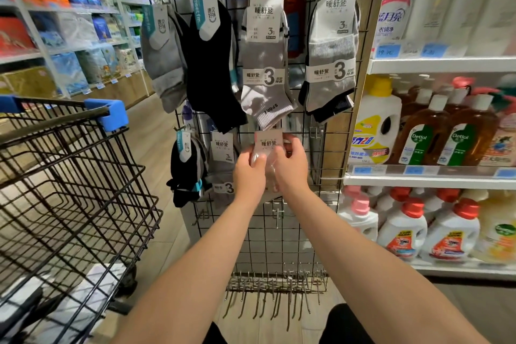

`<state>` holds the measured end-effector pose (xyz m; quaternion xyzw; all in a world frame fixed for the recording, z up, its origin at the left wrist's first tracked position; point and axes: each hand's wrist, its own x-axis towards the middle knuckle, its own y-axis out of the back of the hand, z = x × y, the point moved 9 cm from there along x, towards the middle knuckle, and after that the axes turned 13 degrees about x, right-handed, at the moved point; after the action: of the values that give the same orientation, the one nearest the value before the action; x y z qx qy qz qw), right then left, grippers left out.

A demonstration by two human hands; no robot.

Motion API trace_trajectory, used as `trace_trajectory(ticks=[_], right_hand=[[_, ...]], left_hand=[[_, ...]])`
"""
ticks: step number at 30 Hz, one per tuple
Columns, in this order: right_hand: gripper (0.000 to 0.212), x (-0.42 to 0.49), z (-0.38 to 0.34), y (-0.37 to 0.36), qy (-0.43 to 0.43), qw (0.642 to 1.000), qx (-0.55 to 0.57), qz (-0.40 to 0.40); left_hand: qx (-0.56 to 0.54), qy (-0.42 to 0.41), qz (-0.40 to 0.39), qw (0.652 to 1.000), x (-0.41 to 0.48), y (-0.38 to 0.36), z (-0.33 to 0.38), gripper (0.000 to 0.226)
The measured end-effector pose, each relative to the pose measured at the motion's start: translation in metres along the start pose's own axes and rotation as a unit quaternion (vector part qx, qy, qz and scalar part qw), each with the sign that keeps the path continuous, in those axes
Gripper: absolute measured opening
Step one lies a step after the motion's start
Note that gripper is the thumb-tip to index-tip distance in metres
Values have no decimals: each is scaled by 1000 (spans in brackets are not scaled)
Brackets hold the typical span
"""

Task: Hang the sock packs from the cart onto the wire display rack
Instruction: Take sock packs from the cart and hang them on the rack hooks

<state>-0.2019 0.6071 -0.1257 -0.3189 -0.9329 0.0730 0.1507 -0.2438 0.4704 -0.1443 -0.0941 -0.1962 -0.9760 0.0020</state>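
Both hands are up at the middle of the frame, closed on one sock pack (269, 143). The left hand (249, 173) curls round the pack's left edge with the thumb to the front. The right hand (290, 165) wraps its right side, fingers bent round the header card. The pack is held against the wire display rack (279, 246), just under the toe of a sock in the top row. Whether it sits on a hook cannot be told: the hands cover much of it and it is blurred.

Six other packs hang on the rack. Four are in the top row, from left to right: a plain grey pack (164, 58), a black pack (212, 72), a SPORT pack (265, 64) and a dark-toed grey pack (332, 64). Two are in the lower row, just left of the hands and overlapping each other: a small black pack (184, 176) and a small grey pack (223, 167).

One row of bare hooks (273, 288) runs along the rack's foot at bottom centre. One cart (83, 204) of black wire fills the left of the frame; pale things in its bottom are too blurred to count. On the shelf (430, 180) at right, two Dettol bottles (418, 142) show their labels.
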Motion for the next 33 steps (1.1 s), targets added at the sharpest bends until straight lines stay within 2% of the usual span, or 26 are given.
trace_trajectory(ticks=[5,12,18,22,25,27,30,33], right_hand=[[23,3,10,-2,-60,998,-25,6],[19,3,18,9,-84,995,-42,26],[17,-2,18,12,-31,993,-105,39],[21,-8,29,6,-57,994,-96,9],[29,-9,33,5,-66,993,-92,16],[20,-7,32,3,-56,993,-103,21],[8,-4,34,3,-48,992,-115,24],[14,-1,38,3,-50,988,-142,21]], left_hand=[[-2,33,-10,999,1,-4,-7,31],[2,41,-25,999,7,-17,-13,6],[-7,46,-18,999,7,-13,-17,22],[-20,47,-17,999,6,-12,-19,30],[-10,39,-20,999,8,-12,-20,23],[1,33,-21,999,10,-14,-19,11],[17,31,-9,999,15,-12,-17,20],[31,41,-7,999,19,-14,-21,23]])
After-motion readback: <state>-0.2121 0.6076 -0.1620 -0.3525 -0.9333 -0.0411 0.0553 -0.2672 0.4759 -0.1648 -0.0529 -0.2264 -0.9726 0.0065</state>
